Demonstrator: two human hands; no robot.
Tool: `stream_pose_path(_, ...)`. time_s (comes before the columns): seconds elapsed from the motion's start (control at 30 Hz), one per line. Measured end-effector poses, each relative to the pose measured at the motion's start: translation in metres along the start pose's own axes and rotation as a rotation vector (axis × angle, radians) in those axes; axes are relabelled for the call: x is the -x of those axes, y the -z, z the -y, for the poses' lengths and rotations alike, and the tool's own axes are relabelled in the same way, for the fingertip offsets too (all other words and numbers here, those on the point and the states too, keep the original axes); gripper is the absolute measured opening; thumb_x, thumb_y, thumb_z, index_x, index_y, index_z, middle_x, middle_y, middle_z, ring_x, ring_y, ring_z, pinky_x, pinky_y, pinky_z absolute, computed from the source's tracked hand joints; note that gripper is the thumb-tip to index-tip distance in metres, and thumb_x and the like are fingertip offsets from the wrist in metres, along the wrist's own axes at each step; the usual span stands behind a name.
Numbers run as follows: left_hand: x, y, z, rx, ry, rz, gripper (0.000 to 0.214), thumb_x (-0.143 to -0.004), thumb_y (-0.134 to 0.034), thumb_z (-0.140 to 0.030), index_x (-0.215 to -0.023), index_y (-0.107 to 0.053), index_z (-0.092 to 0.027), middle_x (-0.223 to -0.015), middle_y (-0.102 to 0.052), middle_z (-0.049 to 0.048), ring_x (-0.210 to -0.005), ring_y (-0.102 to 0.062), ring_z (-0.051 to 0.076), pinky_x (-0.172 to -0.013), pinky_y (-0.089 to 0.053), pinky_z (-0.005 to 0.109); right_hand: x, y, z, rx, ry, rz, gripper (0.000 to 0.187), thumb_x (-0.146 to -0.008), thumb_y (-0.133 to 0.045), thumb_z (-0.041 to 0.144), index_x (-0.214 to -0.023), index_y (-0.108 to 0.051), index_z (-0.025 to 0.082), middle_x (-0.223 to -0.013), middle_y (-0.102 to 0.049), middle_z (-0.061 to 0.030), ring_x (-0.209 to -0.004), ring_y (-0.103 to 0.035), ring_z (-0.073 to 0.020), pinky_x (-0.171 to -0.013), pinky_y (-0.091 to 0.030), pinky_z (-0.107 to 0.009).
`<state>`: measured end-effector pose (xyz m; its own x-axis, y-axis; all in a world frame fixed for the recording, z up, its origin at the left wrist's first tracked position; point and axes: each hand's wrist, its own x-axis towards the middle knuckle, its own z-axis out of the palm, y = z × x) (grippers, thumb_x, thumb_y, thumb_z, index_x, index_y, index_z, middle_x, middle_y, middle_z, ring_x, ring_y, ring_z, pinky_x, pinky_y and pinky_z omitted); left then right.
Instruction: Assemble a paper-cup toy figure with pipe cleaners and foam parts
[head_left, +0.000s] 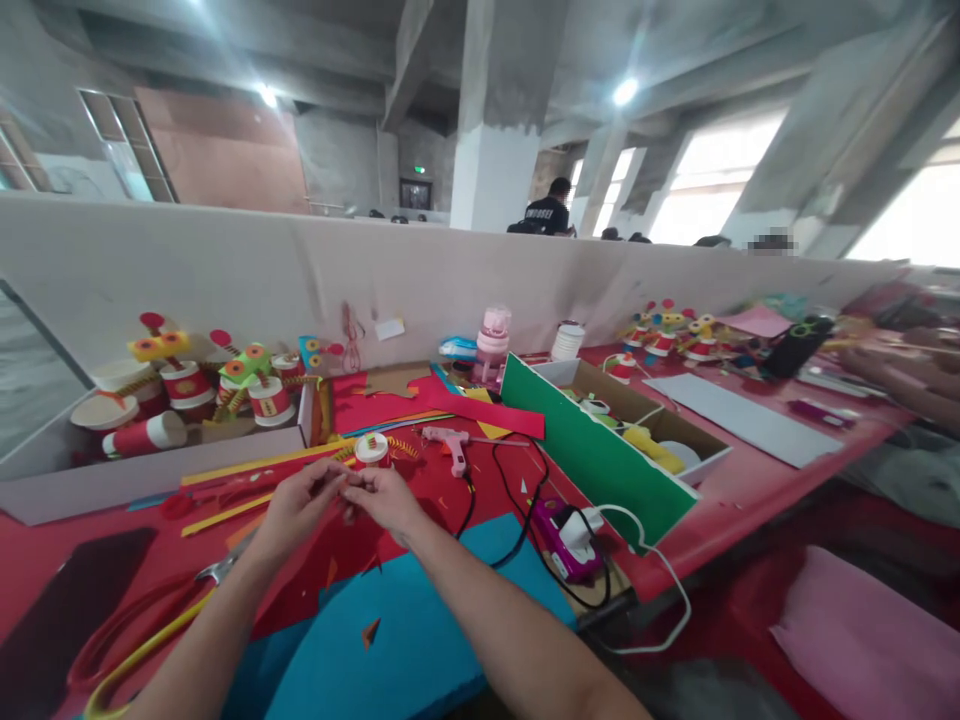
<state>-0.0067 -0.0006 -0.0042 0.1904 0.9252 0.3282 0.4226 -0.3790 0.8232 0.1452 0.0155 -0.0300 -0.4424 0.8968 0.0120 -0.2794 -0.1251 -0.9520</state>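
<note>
Right forearm (pixel 510 625) runs over the blue sheet (pixel 405 655) at bottom centre, left hand (pixel 304 500) and right hand (pixel 386 500) fingertips bunched together mid-frame (can't tell on what) by the paper cup (pixel 372 449), and snagging the pink glue gun (pixel 452 450)'s cord (pixel 471 498) could knock it.

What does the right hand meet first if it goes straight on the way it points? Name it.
The right hand would probably meet the left hand first: they face each other, close together at the fingertips. Whether they already touch is unclear.
</note>
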Motion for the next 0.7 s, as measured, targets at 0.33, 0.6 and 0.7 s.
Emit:
stream_pose_path(0.33,0.001,-0.007,-0.007,0.053,0.115,-0.06,0.034,-0.081,-0.058,-0.047,-0.096,-0.061,-0.018,-0.062,-0.057,-0.0022,-0.053,-0.05,0.013,-0.051,-0.041,0.023,0.007,0.005,-0.005,0.02,0.03,-0.162,0.041,-0.057,-0.078,0.054,-0.067,-0.06,0.018,-0.051,-0.061,0.0044,-0.043,-0.054,-0.0098,-0.049,-0.045,-0.023)
stream_pose_path(0.6,0.0,-0.014,0.002,0.213,0.166,-0.018,0.035,-0.078,-0.063,-0.049,-0.093,-0.062,-0.018,-0.06,-0.055,-0.0027,-0.053,-0.05,0.012,-0.051,-0.042,0.024,0.005,0.012,-0.007,0.013,0.059,-0.188,0.044,-0.057,-0.077,0.056,-0.067,-0.059,0.018,-0.054,-0.06,0.0046,-0.044,-0.051,-0.0084,-0.048,-0.042,-0.022)
stream_pose_path(0.7,0.0,-0.013,0.002,0.229,0.179,-0.009,0.036,-0.076,-0.064,-0.049,-0.093,-0.062,-0.017,-0.066,-0.06,-0.0005,-0.056,-0.053,0.013,-0.053,-0.043,0.025,0.003,0.012,-0.009,0.019,0.06,-0.172,0.043,-0.058,-0.077,0.056,-0.069,-0.059,0.018,-0.056,-0.061,0.0041,-0.044,-0.05,-0.0082,-0.048,-0.041,-0.022)
